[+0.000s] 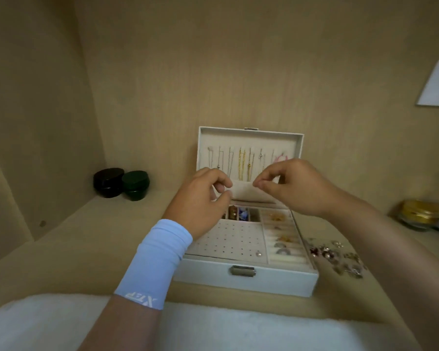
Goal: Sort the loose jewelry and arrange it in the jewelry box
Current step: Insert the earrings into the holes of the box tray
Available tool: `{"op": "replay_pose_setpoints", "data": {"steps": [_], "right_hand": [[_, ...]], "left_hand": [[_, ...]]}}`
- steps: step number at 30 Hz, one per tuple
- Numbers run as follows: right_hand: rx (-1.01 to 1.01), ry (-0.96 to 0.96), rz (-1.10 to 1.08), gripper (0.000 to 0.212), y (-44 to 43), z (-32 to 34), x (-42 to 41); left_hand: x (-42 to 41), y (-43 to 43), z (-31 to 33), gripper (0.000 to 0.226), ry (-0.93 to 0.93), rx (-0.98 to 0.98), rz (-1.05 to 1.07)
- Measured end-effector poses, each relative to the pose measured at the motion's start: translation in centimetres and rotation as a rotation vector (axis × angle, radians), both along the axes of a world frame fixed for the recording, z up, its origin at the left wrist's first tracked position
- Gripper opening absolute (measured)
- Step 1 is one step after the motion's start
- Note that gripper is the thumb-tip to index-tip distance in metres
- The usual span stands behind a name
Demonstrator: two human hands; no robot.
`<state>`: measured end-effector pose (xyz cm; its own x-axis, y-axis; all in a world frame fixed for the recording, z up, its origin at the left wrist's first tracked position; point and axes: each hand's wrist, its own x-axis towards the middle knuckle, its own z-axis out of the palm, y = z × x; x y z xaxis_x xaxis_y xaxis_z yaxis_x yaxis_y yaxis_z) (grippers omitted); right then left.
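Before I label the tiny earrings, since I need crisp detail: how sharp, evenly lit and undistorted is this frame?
Head view: warm, even light, no glare, faint shadows; wide-angle bending of the walls; jewelry box fairly sharp; loose jewelry and gold tin at the right edge smeared; nothing resolvable between left hand and right hand.
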<state>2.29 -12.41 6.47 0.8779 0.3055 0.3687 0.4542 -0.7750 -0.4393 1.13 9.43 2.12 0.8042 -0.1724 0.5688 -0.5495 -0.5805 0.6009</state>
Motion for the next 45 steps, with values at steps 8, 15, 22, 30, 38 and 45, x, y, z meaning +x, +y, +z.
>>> {"op": "replay_pose_setpoints", "data": {"steps": [8, 15, 22, 30, 38, 45], "right_hand": [[-0.024, 0.197, -0.178, 0.006, -13.0, -2.1, -2.5], [-0.066, 0.319, -0.093, 0.016, -15.6, -6.5, -2.5], [-0.091, 0.402, -0.014, 0.013, -15.3, -6.8, -1.5], [-0.153, 0.463, 0.056, 0.018, -14.9, -6.9, -0.5], [-0.291, 0.448, 0.002, 0.013, -14.4, -6.9, -0.5], [-0.363, 0.447, -0.029, 0.013, -15.0, -6.6, -0.6]], "left_hand": [[0.3, -11.9, 1.7, 0.012, 0.04, 0.244, -0.236], [1.3, -19.4, 1.1, 0.016, 0.229, 0.81, -0.297], [2.4, -20.7, -1.1, 0.006, 0.075, 1.152, -0.216], [3.2, -20.9, -1.2, 0.006, 0.237, 1.038, -0.218], [3.2, -20.2, -0.5, 0.013, 0.131, 0.997, -0.151], [3.1, -20.8, -1.3, 0.02, 0.181, 1.168, -0.141]]}}
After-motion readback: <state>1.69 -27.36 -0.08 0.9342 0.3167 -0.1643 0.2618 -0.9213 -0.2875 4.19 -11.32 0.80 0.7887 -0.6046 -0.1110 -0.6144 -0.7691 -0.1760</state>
